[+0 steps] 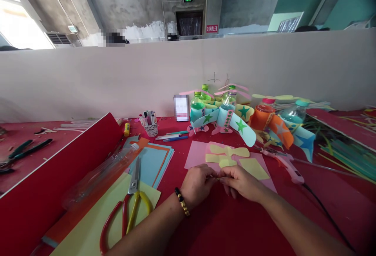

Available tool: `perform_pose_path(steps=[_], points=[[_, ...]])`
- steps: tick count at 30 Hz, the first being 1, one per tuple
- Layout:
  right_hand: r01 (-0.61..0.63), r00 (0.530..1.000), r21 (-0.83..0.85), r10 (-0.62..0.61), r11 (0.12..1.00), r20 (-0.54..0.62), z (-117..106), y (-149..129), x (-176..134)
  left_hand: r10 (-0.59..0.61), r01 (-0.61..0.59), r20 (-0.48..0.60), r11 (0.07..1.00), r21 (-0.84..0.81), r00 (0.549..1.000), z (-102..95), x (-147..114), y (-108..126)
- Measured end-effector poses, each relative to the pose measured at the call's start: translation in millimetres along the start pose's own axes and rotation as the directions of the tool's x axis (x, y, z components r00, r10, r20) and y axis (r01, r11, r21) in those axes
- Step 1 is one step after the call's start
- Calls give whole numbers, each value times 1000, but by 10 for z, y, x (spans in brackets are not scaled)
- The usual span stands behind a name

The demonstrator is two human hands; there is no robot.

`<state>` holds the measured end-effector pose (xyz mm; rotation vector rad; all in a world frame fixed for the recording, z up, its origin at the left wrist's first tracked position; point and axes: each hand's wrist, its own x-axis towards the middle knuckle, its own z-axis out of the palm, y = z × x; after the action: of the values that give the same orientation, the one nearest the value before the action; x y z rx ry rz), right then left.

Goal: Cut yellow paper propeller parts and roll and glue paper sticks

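My left hand [198, 181], a beaded bracelet [182, 202] on its wrist, is closed in a pinch. Facing it, my right hand [242, 181] pinches too, and the fingertips of both hands meet. Whatever sits between them is too small and hidden to name. Just beyond my hands, yellow paper propeller shapes [229, 152] and a yellow paper square [254, 168] lie on pink paper sheets [195, 154]. Scissors [134, 185] with one red and one yellow handle rest on yellow paper [96, 213], left of my left forearm.
Bottle airplanes [227, 115] with paper wings stand at the back. A pink glue gun [286, 164] with a black cord lies right. Left are a clear plastic bottle [100, 173], blue paper [152, 164], a pen cup [150, 128] and a red divider [67, 169]. A phone [181, 108] leans upright.
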<state>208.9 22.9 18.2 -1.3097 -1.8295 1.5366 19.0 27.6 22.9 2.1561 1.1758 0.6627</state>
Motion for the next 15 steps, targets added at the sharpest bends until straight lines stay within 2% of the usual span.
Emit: perform_pose_path(steps=[4,15], points=[[-16,1000,50,17,999,-19,28,49,20,32,-32,30,999,6,999,4,-4,-19],[-61,998,121,62,991,-1,72,50,39,-9,9,5,1000,-25,1000,51,-12,-75]])
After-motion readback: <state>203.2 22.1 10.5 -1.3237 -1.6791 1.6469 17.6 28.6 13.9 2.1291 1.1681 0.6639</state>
